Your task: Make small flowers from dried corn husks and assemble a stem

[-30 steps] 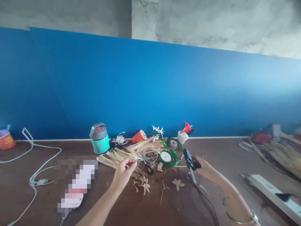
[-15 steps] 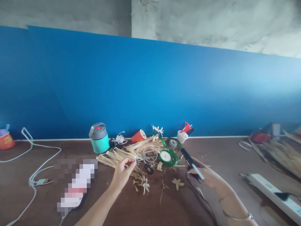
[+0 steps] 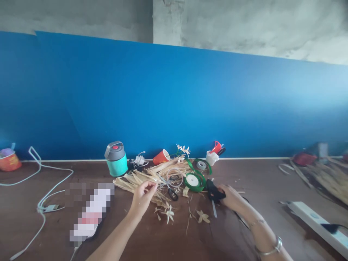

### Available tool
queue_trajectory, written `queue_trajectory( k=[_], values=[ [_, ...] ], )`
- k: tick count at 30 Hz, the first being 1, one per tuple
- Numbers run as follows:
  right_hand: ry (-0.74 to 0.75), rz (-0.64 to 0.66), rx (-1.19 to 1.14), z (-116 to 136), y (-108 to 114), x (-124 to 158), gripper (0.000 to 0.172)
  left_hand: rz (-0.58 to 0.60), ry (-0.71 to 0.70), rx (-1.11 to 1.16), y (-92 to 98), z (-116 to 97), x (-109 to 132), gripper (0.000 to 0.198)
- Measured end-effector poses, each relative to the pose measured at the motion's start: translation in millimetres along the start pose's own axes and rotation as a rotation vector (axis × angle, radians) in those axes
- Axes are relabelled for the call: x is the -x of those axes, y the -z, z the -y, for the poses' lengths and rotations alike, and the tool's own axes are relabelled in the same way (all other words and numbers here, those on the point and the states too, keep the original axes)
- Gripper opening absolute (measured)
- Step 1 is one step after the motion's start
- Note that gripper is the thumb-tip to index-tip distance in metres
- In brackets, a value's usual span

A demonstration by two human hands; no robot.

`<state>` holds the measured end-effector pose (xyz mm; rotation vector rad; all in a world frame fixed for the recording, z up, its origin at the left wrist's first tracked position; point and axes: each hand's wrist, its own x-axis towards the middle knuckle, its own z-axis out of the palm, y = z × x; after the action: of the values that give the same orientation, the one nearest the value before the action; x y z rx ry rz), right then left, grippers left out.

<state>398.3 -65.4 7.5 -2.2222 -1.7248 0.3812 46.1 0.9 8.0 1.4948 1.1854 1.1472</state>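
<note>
My left hand point(image 3: 143, 197) is closed in a pinch above the near edge of the dried husk strips point(image 3: 136, 183); anything between its fingertips is too small to make out. On the right, my right hand point(image 3: 233, 198) has its fingers on a black glue gun point(image 3: 214, 191), low over the table. A whitish glue stick point(image 3: 214, 209) pokes out of the gun towards me. Between the hands lie black-handled scissors point(image 3: 173, 194), a spool of green ribbon point(image 3: 192, 180) and husk flowers, one a pale flower point(image 3: 169, 214), another a tan flower point(image 3: 203, 216).
A teal jar point(image 3: 116, 166), a tipped red paper cup point(image 3: 161, 157) and a white cup with pens point(image 3: 211, 158) stand along the blue partition point(image 3: 174, 98). White cables point(image 3: 43, 195) lie left; a power strip point(image 3: 317, 223) and more husks point(image 3: 330, 183) lie right.
My right hand has lowered and turned the glue gun, whose glue stick now points down towards me. The left hand keeps its pinch in nearly the same place.
</note>
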Motion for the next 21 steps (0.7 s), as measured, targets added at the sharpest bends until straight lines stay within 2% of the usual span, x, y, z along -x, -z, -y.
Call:
queue_trajectory(
  k=[3, 5, 7, 10, 13, 17, 21],
  values=[
    [-0.139, -0.018, 0.252, 23.7, 2.5, 7.4, 0.050, -0.032, 0.005, 0.024, -0.1, 4.1, -1.4, 0.029],
    [-0.136, -0.103, 0.339, 53.7, 7.5, 13.7, 0.043, -0.045, 0.002, 0.027, -0.3, 6.5, -2.4, 0.030],
    [0.022, -0.121, 0.285, 92.6, 6.8, 20.0, 0.034, -0.056, -0.001, 0.028, -0.7, 7.8, -2.8, 0.032],
    [0.416, 0.038, 0.077, 151.8, -11.2, 28.6, 0.025, -0.076, 0.000, 0.028, -1.1, 8.0, -2.3, 0.033],
    [0.606, 0.115, 0.094, 190.9, -39.4, 34.6, 0.016, -0.088, -0.014, 0.025, -0.6, 7.6, -1.7, 0.031],
    [0.669, 0.130, 0.157, 204.8, -66.6, 35.4, 0.017, -0.098, -0.033, 0.009, 0.8, 7.2, -2.6, 0.028],
    [0.628, 0.089, 0.070, 201.9, -75.3, 29.2, 0.011, -0.103, -0.033, 0.015, 1.2, 6.1, -3.6, 0.028]
  ],
)
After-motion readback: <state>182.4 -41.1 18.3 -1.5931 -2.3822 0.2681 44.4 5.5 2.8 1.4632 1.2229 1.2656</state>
